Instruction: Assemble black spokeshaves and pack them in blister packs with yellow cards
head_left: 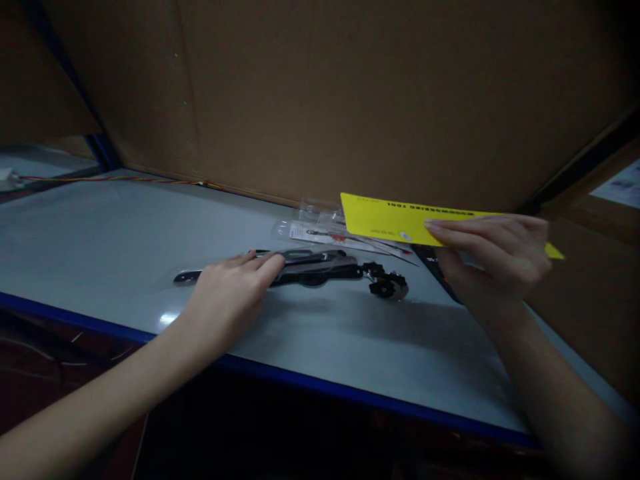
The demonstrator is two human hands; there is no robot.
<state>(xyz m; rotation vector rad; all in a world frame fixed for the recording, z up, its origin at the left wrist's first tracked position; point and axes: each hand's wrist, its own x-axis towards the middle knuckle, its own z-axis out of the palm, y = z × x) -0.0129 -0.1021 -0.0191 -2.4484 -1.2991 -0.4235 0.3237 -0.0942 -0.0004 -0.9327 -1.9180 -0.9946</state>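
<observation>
A: Anything readable?

B: The yellow card (385, 220) has a bold line (440, 215), upside down in this view, ending in what looks like "TOOL".

A: And the rest?

B: Too blurred: the words before it, and the print on the white insert (320, 233) in the clear plastic bag (313, 217).

both bare hands out in front of me, apart
my left hand (227, 300) lies palm down, left fingers (260, 262) lightly curled; my right hand (493, 257) sits higher, pinching, right fingers (475, 230) together and pointing left. my left forearm (95, 400) and right forearm (560, 393) angle in from the lower corners.
</observation>
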